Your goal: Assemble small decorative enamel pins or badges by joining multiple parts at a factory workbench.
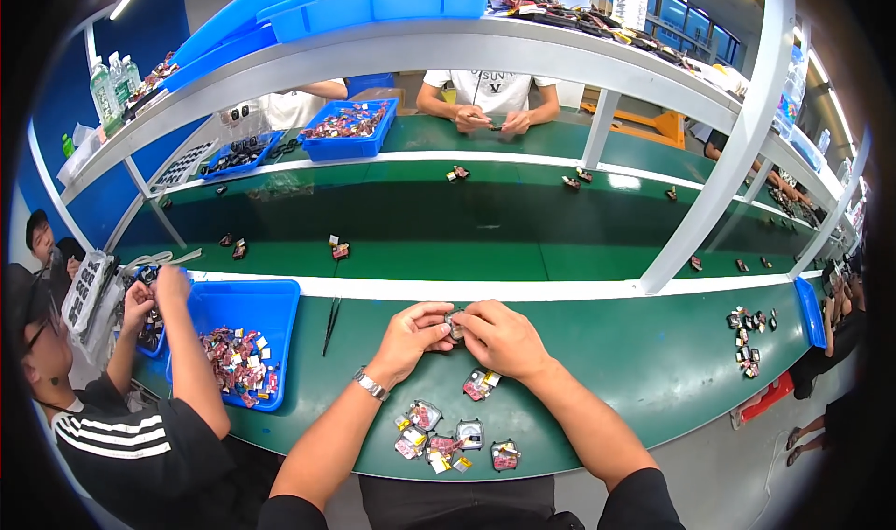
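Note:
Over the green bench, my left hand (413, 340) and my right hand (505, 338) meet at a small dark-rimmed casing (455, 327). The left fingers curl round one side of it, while the right thumb and fingertips press on the other. Much of the casing is hidden by my fingers. Just below my right hand lies a similar open casing (481, 383) with a reddish circuit board and a yellow-and-white piece. Closer to me, several more open casings (443, 450) form a loose group, some showing reddish boards and others pale insides.
Black tweezers (331, 326) lie left of my hands, beside a blue bin (292, 317) of circuit boards. A co-worker (131, 409) works at the left. Behind the white rail (420, 289), a green belt (401, 259) carries scattered parts. More casings (744, 339) lie at the right.

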A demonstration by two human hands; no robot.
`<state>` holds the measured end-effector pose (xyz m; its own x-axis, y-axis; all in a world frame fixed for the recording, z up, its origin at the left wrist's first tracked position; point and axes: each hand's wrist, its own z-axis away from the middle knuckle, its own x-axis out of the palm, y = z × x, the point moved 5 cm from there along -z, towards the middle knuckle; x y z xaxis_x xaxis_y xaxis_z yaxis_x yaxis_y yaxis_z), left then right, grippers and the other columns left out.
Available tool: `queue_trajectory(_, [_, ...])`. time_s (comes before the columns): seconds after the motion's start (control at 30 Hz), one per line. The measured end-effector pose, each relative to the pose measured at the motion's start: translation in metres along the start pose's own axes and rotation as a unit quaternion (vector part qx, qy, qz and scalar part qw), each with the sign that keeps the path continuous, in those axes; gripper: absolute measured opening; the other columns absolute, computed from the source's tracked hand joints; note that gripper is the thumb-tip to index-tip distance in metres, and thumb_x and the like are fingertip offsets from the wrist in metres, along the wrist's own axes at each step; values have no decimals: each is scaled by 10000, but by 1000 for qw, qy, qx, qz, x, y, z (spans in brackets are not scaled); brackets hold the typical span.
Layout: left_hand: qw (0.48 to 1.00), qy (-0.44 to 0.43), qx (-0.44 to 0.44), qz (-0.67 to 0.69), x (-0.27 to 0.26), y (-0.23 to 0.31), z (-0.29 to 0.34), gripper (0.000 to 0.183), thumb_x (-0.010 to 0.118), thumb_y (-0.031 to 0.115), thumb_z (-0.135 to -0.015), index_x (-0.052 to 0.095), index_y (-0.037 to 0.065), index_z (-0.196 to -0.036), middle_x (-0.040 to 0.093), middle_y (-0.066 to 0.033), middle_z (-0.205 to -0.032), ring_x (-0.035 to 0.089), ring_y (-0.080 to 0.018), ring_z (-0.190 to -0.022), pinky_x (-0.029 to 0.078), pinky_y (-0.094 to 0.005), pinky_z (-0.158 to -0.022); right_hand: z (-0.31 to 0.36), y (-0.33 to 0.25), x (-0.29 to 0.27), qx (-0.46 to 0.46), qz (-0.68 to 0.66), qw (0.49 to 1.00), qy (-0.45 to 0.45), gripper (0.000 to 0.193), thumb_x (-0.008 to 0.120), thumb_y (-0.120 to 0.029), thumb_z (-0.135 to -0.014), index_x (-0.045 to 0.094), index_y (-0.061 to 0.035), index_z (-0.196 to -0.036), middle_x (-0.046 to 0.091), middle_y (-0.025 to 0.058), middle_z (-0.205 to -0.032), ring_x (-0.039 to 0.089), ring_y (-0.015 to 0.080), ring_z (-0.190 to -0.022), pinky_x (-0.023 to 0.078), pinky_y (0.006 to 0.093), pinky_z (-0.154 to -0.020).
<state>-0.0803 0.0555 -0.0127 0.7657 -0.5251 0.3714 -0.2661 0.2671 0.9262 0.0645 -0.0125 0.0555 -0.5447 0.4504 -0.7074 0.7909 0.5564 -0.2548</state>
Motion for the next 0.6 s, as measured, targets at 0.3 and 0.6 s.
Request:
queue_trajectory(0.3, [997,-6,55,-47,-1,-9,-2,155,579,-15,-922,597,-28,-1075,655,-112,-987,663,-156,-849,583,-261,-714,0,1,2,9,-55,998,-41,273,705,-17,-746,658,-86,-1006,604,65,-937,609,249,-874,529,355,-724])
queue_trajectory(0.6, [993,-9,64,-97,0,-12,-1,134,568,-23,-922,640,-56,-1029,612,-127,-1145,661,-177,-923,586,-271,-749,4,14,3,64,-119,985,-108,183,728,-53,-748,657,-77,-914,562,52,-987,550,256,-972,484,363,-852])
